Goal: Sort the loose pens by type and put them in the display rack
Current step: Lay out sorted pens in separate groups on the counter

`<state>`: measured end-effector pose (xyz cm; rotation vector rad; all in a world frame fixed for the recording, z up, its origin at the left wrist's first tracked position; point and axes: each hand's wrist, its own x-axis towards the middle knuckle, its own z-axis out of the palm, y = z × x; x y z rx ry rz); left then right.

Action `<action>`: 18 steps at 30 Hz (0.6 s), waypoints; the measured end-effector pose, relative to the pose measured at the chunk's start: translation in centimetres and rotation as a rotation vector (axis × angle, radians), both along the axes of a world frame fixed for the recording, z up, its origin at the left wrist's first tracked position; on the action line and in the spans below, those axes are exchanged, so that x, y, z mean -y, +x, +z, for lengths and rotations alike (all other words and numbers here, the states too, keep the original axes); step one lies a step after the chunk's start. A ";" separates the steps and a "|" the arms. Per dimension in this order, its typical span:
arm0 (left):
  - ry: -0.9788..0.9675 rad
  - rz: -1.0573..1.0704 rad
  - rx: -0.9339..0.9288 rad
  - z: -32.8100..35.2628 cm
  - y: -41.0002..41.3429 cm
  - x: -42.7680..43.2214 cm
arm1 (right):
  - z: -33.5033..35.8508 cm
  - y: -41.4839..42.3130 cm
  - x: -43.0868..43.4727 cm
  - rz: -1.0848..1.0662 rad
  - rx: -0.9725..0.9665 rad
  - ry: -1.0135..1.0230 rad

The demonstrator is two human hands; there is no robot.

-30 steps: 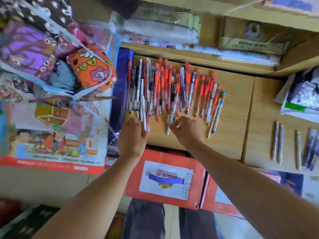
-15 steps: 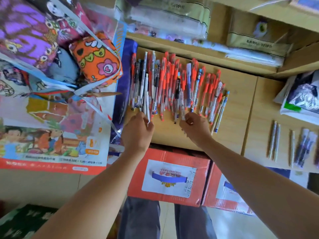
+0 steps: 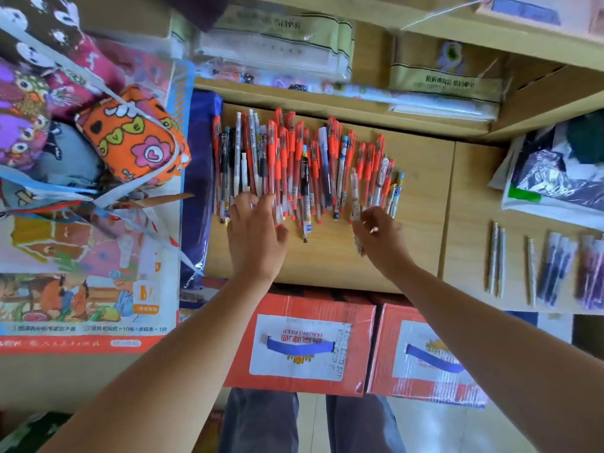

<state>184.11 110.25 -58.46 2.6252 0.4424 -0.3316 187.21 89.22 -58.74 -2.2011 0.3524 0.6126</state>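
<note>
A wide pile of loose pens, mostly orange-capped with some white, blue and black ones, lies side by side on the wooden shelf. One black pen sticks out toward me. My left hand rests with spread fingers on the near ends of the pens at the pile's left. My right hand is at the pile's right edge, its curled fingers pinching a clear pen that points away from me. Small sorted groups of pens lie on the shelf section to the right.
Two red beer cartons stand below the shelf's front edge. Colourful pencil cases and picture packs crowd the left. Wrapped paper packs fill the upper shelf. A plastic bag lies at the right.
My left hand opened and spread its fingers over the pen ends. My right hand shifted right to the pile's edge and took hold of a clear pen.
</note>
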 end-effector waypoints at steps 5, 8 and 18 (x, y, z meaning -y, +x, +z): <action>-0.009 -0.008 0.076 0.3 0.2 0.5 | 0.1 1.5 1.5 -0.054 0.032 -0.178; -0.034 -0.057 0.054 0.4 0.7 1.4 | -0.1 1.5 2.5 0.000 -0.028 -0.311; 0.086 -0.187 -0.051 -0.3 0.8 3.0 | -0.4 2.3 1.1 0.056 -0.025 -0.388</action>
